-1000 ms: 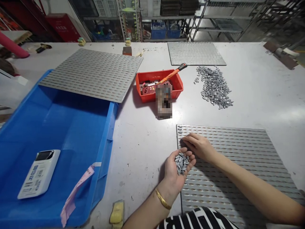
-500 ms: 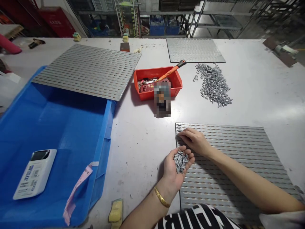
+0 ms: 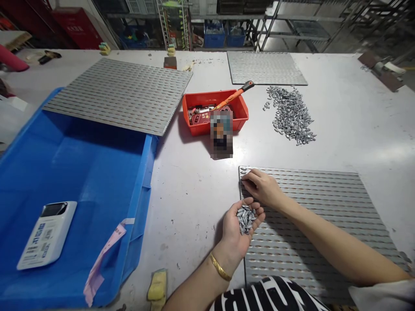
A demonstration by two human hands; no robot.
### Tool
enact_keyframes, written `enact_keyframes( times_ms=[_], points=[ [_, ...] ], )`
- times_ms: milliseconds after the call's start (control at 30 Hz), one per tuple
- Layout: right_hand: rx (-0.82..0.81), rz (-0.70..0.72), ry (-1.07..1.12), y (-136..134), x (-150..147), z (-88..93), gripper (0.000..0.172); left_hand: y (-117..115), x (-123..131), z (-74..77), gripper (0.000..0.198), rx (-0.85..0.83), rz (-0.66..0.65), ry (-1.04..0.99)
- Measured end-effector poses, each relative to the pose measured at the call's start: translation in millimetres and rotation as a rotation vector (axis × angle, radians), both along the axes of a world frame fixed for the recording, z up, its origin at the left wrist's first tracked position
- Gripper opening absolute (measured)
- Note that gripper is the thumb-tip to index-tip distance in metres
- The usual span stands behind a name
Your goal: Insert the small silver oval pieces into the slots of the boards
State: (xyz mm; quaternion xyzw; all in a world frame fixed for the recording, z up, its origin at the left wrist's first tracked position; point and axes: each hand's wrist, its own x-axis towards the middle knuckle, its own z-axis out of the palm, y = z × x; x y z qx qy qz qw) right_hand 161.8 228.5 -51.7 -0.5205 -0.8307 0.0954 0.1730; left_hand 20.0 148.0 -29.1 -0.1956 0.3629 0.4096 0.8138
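Observation:
My left hand point(image 3: 238, 229) is cupped palm up, holding a heap of small grey spindle-shaped metal pieces point(image 3: 246, 219). It is over the left side of a grey slotted plate point(image 3: 324, 203), which has rows of narrow hollows. Close above it, my right hand point(image 3: 264, 188) has thumb and fingers pinched together at the plate's upper left corner. Whatever sits between those fingertips is hidden. Just beyond them, a couple of the same metal pieces point(image 3: 243, 171) lie in the hollows at the corner.
A loose pile of metal pieces point(image 3: 293, 116) lies farther back, near another plate point(image 3: 267, 69). A red bin point(image 3: 197, 129) with an orange-handled tool point(image 3: 231, 98) stands mid-table. To the left, a third plate point(image 3: 123, 95) rests across a blue crate point(image 3: 147, 172) containing a white device point(image 3: 48, 235).
My right hand has shifted slightly up at the plate's corner, its fingers still pinched. The left hand with its heap stays in place.

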Motion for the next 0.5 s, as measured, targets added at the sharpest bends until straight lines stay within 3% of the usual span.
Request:
enact_keyframes(
  times_ms=[500],
  points=[
    [0.044, -0.028, -0.124, -3.3, -5.4, 2.2, 0.02, -2.0, 0.4, -1.5, 0.023, 0.005, 0.002, -0.001]
  ],
)
